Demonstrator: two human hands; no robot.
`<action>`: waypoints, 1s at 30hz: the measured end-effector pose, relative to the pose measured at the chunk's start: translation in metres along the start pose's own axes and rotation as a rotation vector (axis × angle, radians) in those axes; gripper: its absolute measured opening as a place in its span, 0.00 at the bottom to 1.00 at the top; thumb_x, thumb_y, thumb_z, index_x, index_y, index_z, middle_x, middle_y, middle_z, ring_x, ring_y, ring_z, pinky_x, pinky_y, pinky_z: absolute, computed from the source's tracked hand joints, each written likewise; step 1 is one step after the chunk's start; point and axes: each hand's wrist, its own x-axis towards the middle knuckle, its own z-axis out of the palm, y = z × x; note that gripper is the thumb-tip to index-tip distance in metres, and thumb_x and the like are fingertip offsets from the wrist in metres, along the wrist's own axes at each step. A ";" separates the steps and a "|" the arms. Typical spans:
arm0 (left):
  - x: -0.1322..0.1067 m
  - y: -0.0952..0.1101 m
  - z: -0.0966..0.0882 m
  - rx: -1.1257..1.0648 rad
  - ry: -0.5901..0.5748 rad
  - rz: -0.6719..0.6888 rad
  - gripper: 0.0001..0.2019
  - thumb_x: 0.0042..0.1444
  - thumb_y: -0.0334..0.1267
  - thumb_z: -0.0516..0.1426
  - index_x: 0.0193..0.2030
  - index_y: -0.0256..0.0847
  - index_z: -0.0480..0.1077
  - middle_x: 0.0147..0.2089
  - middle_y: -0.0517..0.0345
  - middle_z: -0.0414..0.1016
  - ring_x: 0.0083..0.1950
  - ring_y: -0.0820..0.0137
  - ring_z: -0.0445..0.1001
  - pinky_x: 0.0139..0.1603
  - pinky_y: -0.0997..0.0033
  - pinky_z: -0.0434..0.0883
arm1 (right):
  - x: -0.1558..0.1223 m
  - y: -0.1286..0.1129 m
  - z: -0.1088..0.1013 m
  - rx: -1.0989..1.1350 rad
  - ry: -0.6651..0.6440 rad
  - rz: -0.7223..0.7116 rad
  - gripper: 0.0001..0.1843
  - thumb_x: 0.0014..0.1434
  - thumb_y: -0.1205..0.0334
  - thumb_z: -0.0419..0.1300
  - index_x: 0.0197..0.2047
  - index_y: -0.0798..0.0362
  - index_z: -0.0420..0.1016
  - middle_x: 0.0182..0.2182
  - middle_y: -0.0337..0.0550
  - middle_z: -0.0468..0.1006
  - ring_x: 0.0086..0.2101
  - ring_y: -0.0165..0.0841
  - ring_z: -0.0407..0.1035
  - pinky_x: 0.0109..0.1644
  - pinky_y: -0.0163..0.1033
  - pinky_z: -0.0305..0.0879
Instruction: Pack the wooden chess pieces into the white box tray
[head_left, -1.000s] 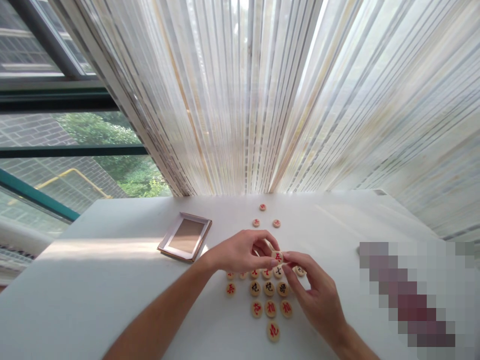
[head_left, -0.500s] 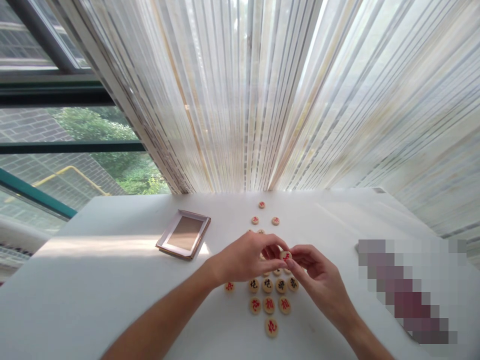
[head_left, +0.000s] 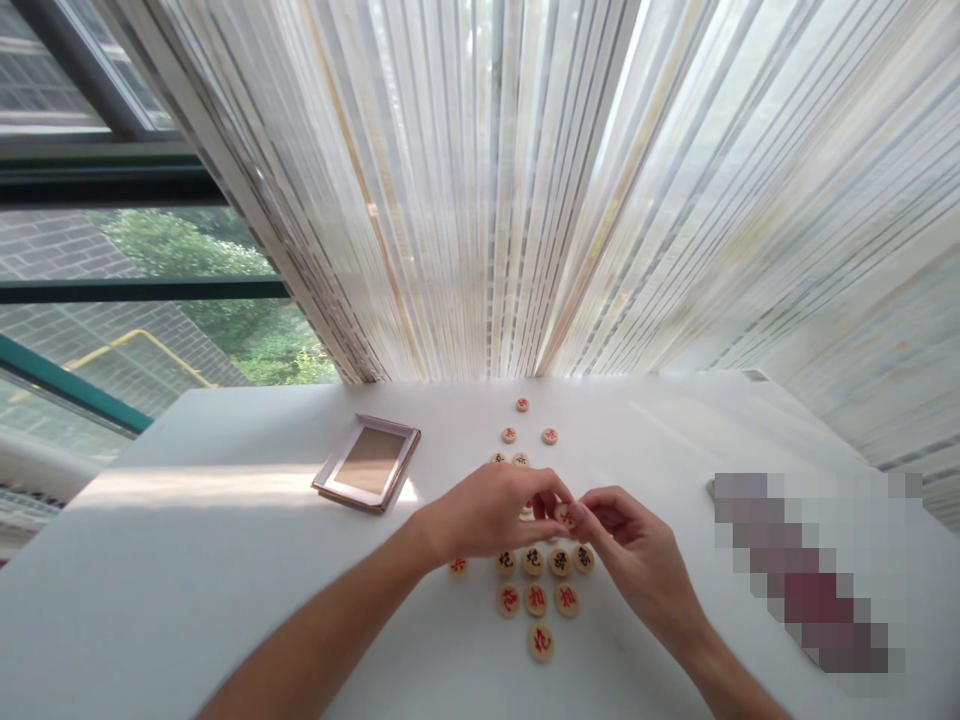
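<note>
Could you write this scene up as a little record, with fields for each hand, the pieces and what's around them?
Left hand: pinching a round piece with a red marking
Right hand: holding the same round piece from the other side
Below the hands: four black-marked pieces in a row
Nearer row: three red-marked pieces
Nearest: a single red-marked piece
Partly hidden: other pieces behind the left hand
Surface: white table
Left of the pieces: shallow open box
Backdrop: striped curtain
</note>
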 end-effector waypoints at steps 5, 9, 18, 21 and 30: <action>0.000 -0.008 -0.002 -0.041 0.005 -0.021 0.12 0.60 0.38 0.65 0.50 0.42 0.74 0.39 0.59 0.82 0.39 0.70 0.80 0.43 0.74 0.73 | 0.001 0.000 0.001 0.017 -0.004 -0.027 0.12 0.67 0.50 0.62 0.44 0.50 0.75 0.34 0.43 0.83 0.34 0.34 0.79 0.38 0.35 0.76; 0.000 -0.012 -0.003 -0.071 0.020 -0.028 0.14 0.60 0.40 0.66 0.50 0.42 0.74 0.39 0.58 0.82 0.39 0.70 0.80 0.43 0.73 0.73 | 0.003 0.001 0.001 0.009 -0.022 -0.052 0.12 0.69 0.52 0.60 0.49 0.50 0.74 0.39 0.45 0.83 0.38 0.36 0.80 0.41 0.37 0.77; 0.000 -0.010 -0.006 -0.105 0.007 -0.039 0.15 0.61 0.42 0.65 0.52 0.42 0.74 0.37 0.59 0.83 0.38 0.70 0.81 0.42 0.73 0.74 | 0.001 0.005 -0.001 -0.023 -0.071 -0.135 0.11 0.68 0.56 0.61 0.53 0.46 0.74 0.48 0.45 0.82 0.46 0.37 0.79 0.50 0.40 0.78; -0.001 -0.010 -0.006 -0.122 0.002 -0.047 0.14 0.61 0.41 0.65 0.52 0.42 0.74 0.37 0.58 0.83 0.38 0.70 0.81 0.42 0.73 0.74 | 0.000 0.006 -0.001 -0.038 -0.072 -0.156 0.11 0.68 0.57 0.61 0.53 0.46 0.74 0.47 0.45 0.82 0.46 0.38 0.79 0.49 0.40 0.78; -0.002 -0.005 -0.007 -0.250 0.010 -0.044 0.13 0.63 0.39 0.63 0.53 0.39 0.75 0.38 0.55 0.83 0.39 0.69 0.81 0.44 0.72 0.76 | 0.001 0.005 0.001 -0.094 -0.052 -0.195 0.10 0.68 0.58 0.61 0.51 0.48 0.74 0.44 0.45 0.82 0.43 0.38 0.79 0.47 0.41 0.79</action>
